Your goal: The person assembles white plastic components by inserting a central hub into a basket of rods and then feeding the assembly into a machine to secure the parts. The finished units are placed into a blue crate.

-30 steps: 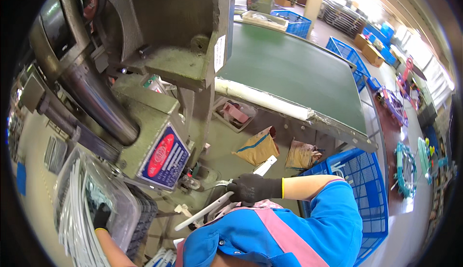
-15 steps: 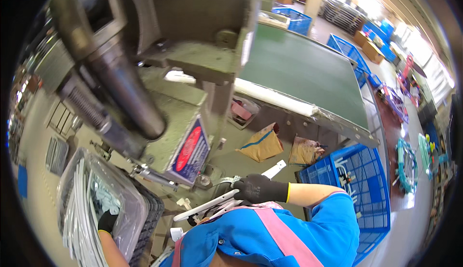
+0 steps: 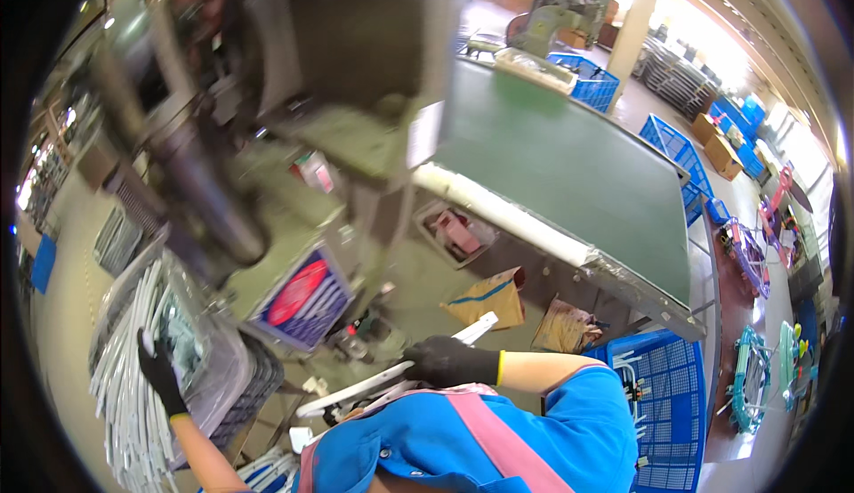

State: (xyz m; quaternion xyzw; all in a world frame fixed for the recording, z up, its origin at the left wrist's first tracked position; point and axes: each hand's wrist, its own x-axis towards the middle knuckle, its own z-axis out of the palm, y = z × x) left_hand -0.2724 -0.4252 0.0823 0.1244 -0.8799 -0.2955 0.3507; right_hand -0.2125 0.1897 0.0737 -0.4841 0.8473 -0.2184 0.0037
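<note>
My left hand [image 3: 160,377], in a black glove, is at the left over a bundle of white tubes [image 3: 124,395]. A small white piece [image 3: 147,342] shows at its fingertips, too small to name. Beside it, pale grey-blue parts [image 3: 182,337] lie in a bin lined with clear plastic [image 3: 209,386]. My right hand [image 3: 452,361], also gloved in black, is closed around a white tube [image 3: 356,390] in front of my body. The tube slants from lower left to upper right, and a flat white end [image 3: 478,327] sticks out past the hand.
A large press machine [image 3: 205,190] with a blue and red plate [image 3: 302,299] stands ahead at the left. Right of it is a green-topped conveyor table [image 3: 569,181]. A blue crate [image 3: 667,413] holding white tube parts stands by my right elbow. Paper sacks [image 3: 489,299] lie on the floor.
My left hand has come up out of the pale parts in the lined bin and now hovers over the tubes with a small white piece. My right hand keeps its hold. The view has shifted.
</note>
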